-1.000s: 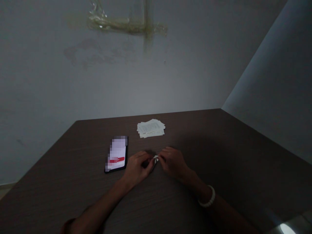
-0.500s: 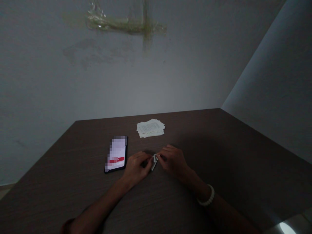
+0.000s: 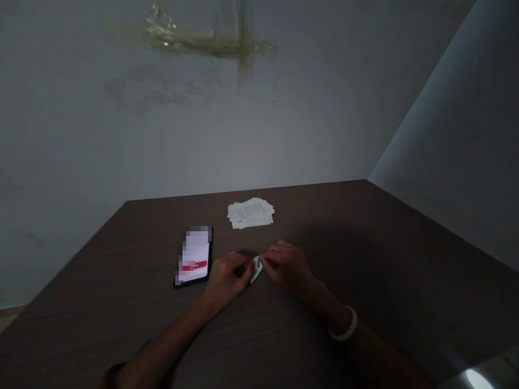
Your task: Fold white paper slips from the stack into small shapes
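More of our small paper (image 3: 256,272) shows now, low over the counter (image 3: 121,281), left hand (image 3: 227,276) and right hand (image 3: 290,267) each pinching it; we'd best keep light, even pressure.

From my end, I see both my forearms reach in from the bottom of the view and angle inward. My left hand (image 3: 227,275) is palm-down with curled fingers, its thumb (image 3: 245,274) and forefinger drawn close in a pinch. My right hand (image 3: 288,267) mirrors it, knuckles up, wrist (image 3: 320,294) low, fingertips pinched just beside the left hand's.
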### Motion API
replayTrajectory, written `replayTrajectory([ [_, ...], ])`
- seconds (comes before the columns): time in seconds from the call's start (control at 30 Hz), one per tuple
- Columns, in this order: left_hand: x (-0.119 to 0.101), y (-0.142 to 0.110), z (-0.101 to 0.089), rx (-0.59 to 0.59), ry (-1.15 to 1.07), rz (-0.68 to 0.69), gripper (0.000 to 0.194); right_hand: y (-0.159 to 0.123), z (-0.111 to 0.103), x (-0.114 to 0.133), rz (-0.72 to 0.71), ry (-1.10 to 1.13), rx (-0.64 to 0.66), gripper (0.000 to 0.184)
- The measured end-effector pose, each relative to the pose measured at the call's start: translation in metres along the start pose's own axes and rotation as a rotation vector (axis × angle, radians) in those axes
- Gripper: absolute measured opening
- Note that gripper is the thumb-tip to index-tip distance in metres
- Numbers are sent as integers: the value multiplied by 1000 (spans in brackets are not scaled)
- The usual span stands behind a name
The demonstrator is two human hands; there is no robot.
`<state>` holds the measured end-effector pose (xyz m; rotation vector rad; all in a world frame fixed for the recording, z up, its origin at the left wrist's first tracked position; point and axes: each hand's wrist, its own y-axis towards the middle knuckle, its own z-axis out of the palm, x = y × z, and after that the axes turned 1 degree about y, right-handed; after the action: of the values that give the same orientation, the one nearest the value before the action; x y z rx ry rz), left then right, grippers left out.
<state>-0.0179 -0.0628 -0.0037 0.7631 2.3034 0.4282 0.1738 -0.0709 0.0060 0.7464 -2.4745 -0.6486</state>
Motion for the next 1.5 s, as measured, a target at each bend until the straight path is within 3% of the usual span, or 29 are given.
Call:
replayTrajectory([
  [0.23,0,0,1,27,-24,35,23,2,0,2,-15,-48,-16,23],
  [0.47,-1,2,-1,51,-77,-87,20,1,2,1,5,110,-31,13],
  [0.63,-4,5,-5,18,-213,-267,23,2,5,2,175,211,-42,14],
  [0.87,-6,8,-6,54,-353,-357,26,4,11,-1,368,471,47,18],
  [1.3,1,7,-4,150,-399,-339,31,5,12,0,440,660,63,17],
  [1.5,-3,8,-4,108,-345,-349,32,4,16,0,467,637,29,16],
])
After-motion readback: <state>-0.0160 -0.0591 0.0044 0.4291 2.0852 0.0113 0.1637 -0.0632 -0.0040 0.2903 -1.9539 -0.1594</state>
